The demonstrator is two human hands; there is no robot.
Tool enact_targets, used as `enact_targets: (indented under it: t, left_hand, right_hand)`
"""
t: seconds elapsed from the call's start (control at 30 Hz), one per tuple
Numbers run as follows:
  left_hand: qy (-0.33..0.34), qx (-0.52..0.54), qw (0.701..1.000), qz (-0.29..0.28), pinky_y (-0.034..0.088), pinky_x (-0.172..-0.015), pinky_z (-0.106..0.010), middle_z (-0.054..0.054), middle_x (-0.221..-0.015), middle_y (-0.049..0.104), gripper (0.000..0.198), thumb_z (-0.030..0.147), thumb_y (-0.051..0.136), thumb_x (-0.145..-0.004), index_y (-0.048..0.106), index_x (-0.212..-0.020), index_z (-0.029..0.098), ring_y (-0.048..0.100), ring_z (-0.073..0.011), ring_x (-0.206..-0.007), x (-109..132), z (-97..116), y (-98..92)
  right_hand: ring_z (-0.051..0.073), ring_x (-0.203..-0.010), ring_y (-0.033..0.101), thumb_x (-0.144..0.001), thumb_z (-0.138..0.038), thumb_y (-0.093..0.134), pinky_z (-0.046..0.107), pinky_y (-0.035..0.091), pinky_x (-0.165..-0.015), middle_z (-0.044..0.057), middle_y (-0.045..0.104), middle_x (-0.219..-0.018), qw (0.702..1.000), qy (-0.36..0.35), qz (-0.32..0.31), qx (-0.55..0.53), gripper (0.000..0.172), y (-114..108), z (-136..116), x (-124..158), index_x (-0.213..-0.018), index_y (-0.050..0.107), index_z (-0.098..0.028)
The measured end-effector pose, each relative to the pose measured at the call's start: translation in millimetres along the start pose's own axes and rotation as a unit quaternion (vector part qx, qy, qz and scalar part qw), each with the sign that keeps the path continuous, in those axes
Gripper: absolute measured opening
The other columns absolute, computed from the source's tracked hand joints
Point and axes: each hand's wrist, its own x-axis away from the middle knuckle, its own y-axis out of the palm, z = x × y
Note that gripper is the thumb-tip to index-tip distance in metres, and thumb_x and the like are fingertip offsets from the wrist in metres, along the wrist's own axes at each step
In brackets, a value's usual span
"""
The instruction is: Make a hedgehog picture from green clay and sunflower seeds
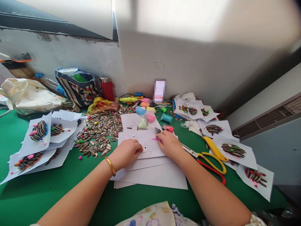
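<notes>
A sheet of white paper [131, 138] lies in front of me with a hedgehog drawing [151, 146] on it. My left hand [128, 151], a gold bangle on its wrist, rests at the drawing's left end beside the snout. Its fingertips are pinched together; what they hold, if anything, is too small to make out. At the drawing's upper right, my right hand [169, 142] has its fingers curled over a thin pink tool [155, 139], only its pointed end showing. Small bags of coloured clay [150, 116] lie just beyond the hands. More white sheets lie underneath.
Striped sunflower seeds [98, 131] are heaped to the left. Scissors [202, 157] with red and yellow handles lie by my right forearm, near a yellow-handled cutter [213, 147]. Seed-decorated cards [39, 133] flank both sides. A red bottle [107, 89] and phone [160, 91] stand behind.
</notes>
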Motion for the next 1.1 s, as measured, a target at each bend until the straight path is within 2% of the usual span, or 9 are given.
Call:
enact_targets:
  t: [0.27, 0.5, 0.63, 0.73, 0.8, 0.93, 1.1]
  left_hand:
    - [-0.012, 0.02, 1.0, -0.011, 0.048, -0.081, -0.03, -0.005, -0.094, 0.072, 0.026, 0.02, 0.053, -0.089, 0.077, -0.097, 0.023, 0.064, -0.0206, -0.089, 2.5, -2.8, -7.0]
    - [0.035, -0.007, 0.998, -0.044, 0.047, -0.08, -0.029, -0.007, -0.096, 0.069, 0.029, 0.018, 0.051, -0.09, 0.076, -0.103, 0.026, 0.064, -0.0207, -0.091, 9.9, -0.1, -11.9]
    - [0.009, -0.011, 1.0, -0.028, 0.048, -0.082, -0.032, -0.008, -0.096, 0.071, 0.029, 0.019, 0.05, -0.091, 0.074, -0.107, 0.023, 0.065, -0.0224, -0.093, 9.6, 1.2, -12.1]
    - [-0.034, -0.016, 0.999, 0.0, 0.049, -0.084, -0.035, -0.009, -0.097, 0.072, 0.028, 0.019, 0.049, -0.091, 0.072, -0.107, 0.02, 0.065, -0.0237, -0.094, 8.5, 1.5, -13.6]
    - [-0.036, -0.017, 0.999, 0.026, 0.049, -0.088, -0.036, -0.009, -0.102, 0.071, 0.028, 0.017, 0.05, -0.09, 0.071, -0.109, 0.019, 0.064, -0.0244, -0.098, 7.6, 1.4, -13.0]
    - [0.02, -0.005, 0.998, 0.061, 0.047, -0.096, -0.037, -0.009, -0.114, 0.066, 0.035, 0.009, 0.051, -0.087, 0.068, -0.115, 0.021, 0.059, -0.0238, -0.109, 5.2, 0.5, -5.4]
    - [0.076, -0.024, 0.996, 0.037, 0.047, -0.091, -0.036, -0.008, -0.109, 0.065, 0.034, 0.008, 0.049, -0.088, 0.069, -0.11, 0.024, 0.058, -0.0226, -0.102, 3.0, 1.3, 1.4]
  right_hand:
    - [0.021, -0.105, 0.054, -0.094, -0.025, 0.055, 0.029, 0.044, -0.087, 0.008, 0.061, -0.108, 1.0, 0.001, -0.007, -0.003, 0.023, -0.4, 0.3, -0.2, -0.114, 0.066, -0.022]
    - [0.021, -0.105, 0.054, -0.094, -0.025, 0.055, 0.03, 0.044, -0.086, 0.007, 0.061, -0.108, 1.0, 0.003, -0.007, -0.005, 0.023, 0.1, 1.0, -0.5, -0.114, 0.066, -0.022]
    - [0.021, -0.105, 0.054, -0.094, -0.024, 0.055, 0.03, 0.044, -0.087, 0.008, 0.061, -0.108, 1.0, 0.003, -0.008, -0.004, 0.023, 0.4, 0.6, -0.5, -0.114, 0.066, -0.022]
    - [0.021, -0.105, 0.054, -0.094, -0.024, 0.055, 0.03, 0.044, -0.087, 0.007, 0.061, -0.108, 1.0, 0.002, -0.008, -0.003, 0.023, 0.3, 0.7, -0.5, -0.114, 0.066, -0.022]
    - [0.021, -0.105, 0.054, -0.094, -0.025, 0.055, 0.03, 0.045, -0.086, 0.007, 0.061, -0.108, 1.0, 0.003, -0.008, -0.001, 0.023, -0.1, 0.7, -0.5, -0.114, 0.066, -0.022]
    - [0.021, -0.105, 0.054, -0.094, -0.025, 0.055, 0.03, 0.045, -0.086, 0.008, 0.061, -0.109, 1.0, 0.005, -0.016, 0.002, 0.023, -1.6, -0.2, -0.6, -0.114, 0.065, -0.022]
    - [0.021, -0.106, 0.054, -0.093, -0.025, 0.056, 0.03, 0.045, -0.087, 0.007, 0.061, -0.109, 1.0, 0.006, -0.014, 0.0, 0.023, -2.7, -1.2, -0.7, -0.114, 0.065, -0.022]
